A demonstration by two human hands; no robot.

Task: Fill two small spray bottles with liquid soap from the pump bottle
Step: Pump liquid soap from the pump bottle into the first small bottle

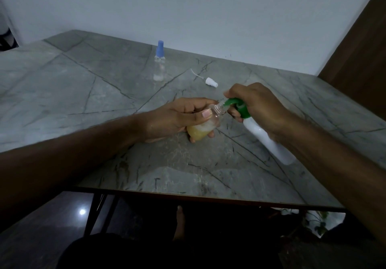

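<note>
Soap went from the pump bottle into the first small bottle, held tilted above the grey marble-patterned desk [104,85].

The left hand [177,118] gripped the small clear plastic bottle [205,125], part-filled with yellow soap, neck aimed right. The right hand [259,106] clasped the white pump bottle with green head [263,137], nozzle touching that neck, long axes roughly aligned. The blue-capped clear spray bottle [159,62] stood well apart; a white spray cap [211,81] lay between.

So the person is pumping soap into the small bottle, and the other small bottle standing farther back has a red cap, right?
Not quite. The head view shows the far spray bottle wearing a blue cap, not red. The rest holds: the right hand works the pump bottle into the small bottle held by the left hand.
</note>
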